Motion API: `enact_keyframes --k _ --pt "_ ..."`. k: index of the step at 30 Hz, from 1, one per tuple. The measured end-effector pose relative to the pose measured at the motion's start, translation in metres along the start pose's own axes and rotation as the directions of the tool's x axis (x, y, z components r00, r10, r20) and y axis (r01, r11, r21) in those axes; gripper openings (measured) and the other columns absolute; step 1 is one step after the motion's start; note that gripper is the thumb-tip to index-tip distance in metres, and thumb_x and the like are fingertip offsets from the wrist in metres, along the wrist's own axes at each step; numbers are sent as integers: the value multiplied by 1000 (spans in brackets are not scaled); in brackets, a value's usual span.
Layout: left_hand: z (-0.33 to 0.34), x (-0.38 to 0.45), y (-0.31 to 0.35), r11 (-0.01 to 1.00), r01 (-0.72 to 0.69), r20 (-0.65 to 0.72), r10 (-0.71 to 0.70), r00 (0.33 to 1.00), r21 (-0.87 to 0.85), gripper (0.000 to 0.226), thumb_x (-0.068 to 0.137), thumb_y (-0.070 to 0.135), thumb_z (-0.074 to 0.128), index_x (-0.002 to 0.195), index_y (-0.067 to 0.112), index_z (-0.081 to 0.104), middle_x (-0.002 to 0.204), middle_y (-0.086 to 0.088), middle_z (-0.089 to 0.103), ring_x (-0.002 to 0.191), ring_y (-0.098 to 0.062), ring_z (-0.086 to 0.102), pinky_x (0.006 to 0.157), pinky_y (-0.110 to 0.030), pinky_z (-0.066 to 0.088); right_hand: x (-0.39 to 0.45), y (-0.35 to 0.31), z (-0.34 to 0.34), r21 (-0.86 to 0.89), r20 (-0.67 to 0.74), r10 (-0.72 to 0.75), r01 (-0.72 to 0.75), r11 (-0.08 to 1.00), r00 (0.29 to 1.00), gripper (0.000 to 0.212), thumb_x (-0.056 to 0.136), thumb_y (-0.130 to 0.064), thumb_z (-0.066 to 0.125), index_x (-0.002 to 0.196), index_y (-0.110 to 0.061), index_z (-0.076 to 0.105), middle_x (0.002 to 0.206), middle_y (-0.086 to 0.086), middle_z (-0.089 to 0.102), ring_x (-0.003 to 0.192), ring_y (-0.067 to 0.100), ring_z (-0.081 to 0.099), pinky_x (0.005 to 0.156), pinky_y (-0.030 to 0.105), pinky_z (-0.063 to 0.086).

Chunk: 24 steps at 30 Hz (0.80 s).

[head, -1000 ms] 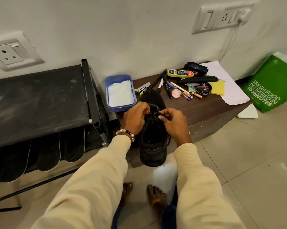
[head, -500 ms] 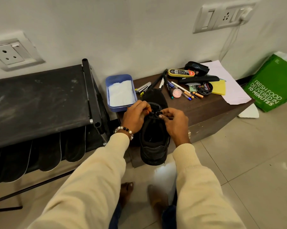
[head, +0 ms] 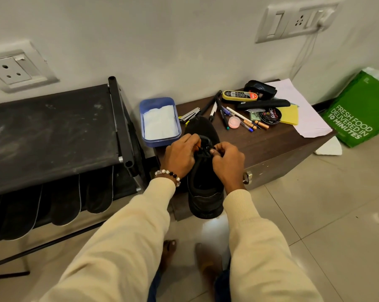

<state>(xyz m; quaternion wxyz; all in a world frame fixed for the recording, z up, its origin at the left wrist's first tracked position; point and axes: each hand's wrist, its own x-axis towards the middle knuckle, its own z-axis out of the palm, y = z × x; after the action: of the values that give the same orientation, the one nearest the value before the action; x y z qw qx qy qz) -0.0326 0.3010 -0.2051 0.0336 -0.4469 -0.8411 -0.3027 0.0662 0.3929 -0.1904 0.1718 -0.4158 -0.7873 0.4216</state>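
One black shoe [head: 206, 188] on brown cabinet [head: 271, 144], tiled floor [head: 326, 214].

bright, soft indoor light with faint shadows. a glare patch lies on the floor tiles [head: 214, 227] at lower centre. the black shoe [head: 202, 129] shows little detail. frame edges bow; the feet [head: 207, 260] at the bottom are blurred.

Laces [head: 203, 149] of black shoe [head: 202, 127]: mostly covered by left hand [head: 180, 158] and right hand [head: 227, 162]; knot not readable. Shoe's mid-sides hidden behind both hands. Shoe rack [head: 49, 131] cut off at left edge of frame; green bag [head: 358, 110] cut at right edge. Bare feet [head: 170, 250], bottom centre, blurred. Print on polish tube [head: 238, 96] too small to read.
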Motion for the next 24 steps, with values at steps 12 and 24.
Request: enact_keyframes --k 12,24 --pt "-11 6 0 987 156 177 -145 973 -47 10 94 6 50 96 8 59 93 -7 59 83 -21 53 69 -32 43 -5 -6 8 -23 -51 -11 10 1000 999 12 94 -15 51 104 -12 58 100 5 61 98 18 58 86 35 52" --pt "-23 29 16 798 600 340 -551 762 -52 36 86 39 68 74 6 60 65 -6 54 62 -17 53 55 -24 38 -7 -5 8 -6 -80 -23 23 1000 997 11 94 -12 52 102 -13 59 95 1 59 91 13 57 82 29 50"
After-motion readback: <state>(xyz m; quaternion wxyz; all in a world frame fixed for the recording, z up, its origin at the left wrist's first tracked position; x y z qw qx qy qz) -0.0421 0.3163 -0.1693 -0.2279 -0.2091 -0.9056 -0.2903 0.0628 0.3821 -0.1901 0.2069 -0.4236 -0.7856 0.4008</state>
